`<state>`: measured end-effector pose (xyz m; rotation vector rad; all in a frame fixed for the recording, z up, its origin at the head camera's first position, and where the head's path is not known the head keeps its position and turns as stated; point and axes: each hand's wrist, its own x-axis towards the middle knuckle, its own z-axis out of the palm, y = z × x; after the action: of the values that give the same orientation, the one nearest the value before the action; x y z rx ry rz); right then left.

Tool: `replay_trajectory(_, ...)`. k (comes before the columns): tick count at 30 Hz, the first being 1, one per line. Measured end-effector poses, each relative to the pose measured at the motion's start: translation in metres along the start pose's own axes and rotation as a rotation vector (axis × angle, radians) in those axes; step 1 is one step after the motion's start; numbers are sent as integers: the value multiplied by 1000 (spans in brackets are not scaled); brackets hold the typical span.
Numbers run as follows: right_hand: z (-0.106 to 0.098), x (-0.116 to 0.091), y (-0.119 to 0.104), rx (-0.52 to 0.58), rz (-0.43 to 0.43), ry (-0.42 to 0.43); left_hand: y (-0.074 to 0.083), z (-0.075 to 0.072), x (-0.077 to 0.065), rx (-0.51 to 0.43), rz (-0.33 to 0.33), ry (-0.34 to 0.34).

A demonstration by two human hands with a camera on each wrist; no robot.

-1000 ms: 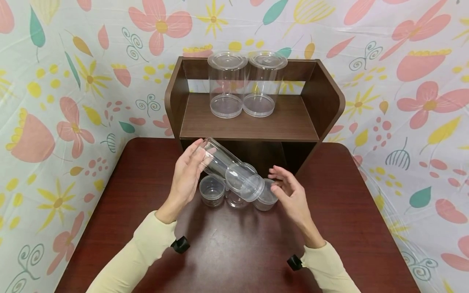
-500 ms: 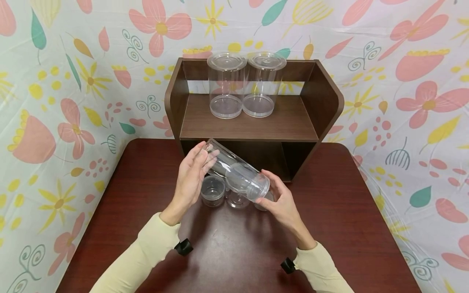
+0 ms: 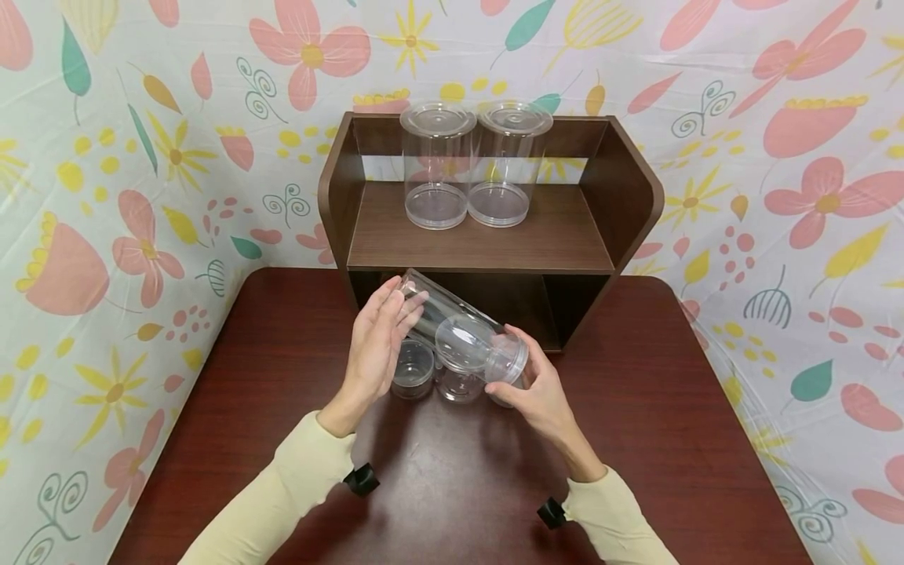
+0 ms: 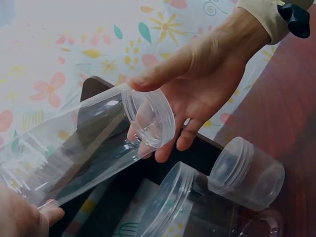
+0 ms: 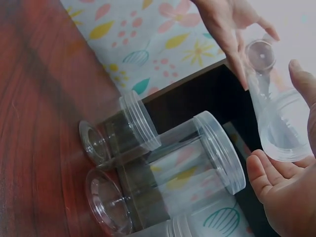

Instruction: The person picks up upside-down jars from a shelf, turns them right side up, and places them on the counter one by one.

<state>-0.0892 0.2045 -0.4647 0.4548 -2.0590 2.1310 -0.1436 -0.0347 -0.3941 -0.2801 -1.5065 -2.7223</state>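
A tall clear plastic jar (image 3: 434,302) is held tilted above the table, its upper end to the left. My left hand (image 3: 374,333) holds that upper end, fingers along its side. Around the lower, ringed end (image 4: 149,118), my right hand (image 3: 533,388) has its thumb and fingers; the left wrist view shows them on the rim. Below stand more clear jars: a small one (image 3: 412,367) at the left, a larger one (image 4: 170,205) in the middle, and a small one (image 4: 249,175) at the right, mostly hidden by the right hand in the head view.
Behind the hands stands a dark brown two-tier shelf (image 3: 395,247). Two tall clear jars (image 3: 438,176) sit side by side on its upper board. The reddish-brown table (image 3: 438,486) lies in front, with a flower-print cloth (image 3: 212,141) around it.
My right hand, apart from the jar a second ago, has moved left and gripped its lower end. The tilted jar and my left hand have shifted slightly to the right.
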Motion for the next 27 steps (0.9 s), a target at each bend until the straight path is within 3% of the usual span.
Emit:
replay_trajectory(5,1,0,1,16,-1,10,-3,-1,-2,11,-10,-1)
replay_trajectory(10,0,-2,1,10,-15,17,-4,-3,-5,100,-18,1)
replay_trajectory(17,-3,-1,-1,97,-103,35,-2,-10,-8,265,-28,-32)
replay_trajectory(22,-7,0,-6,129,-159,39,-1,-16,-9,307,-37,-58)
replay_trajectory(27,-15,2,-13,140,-199,49,4,-23,-7,349,-31,-31)
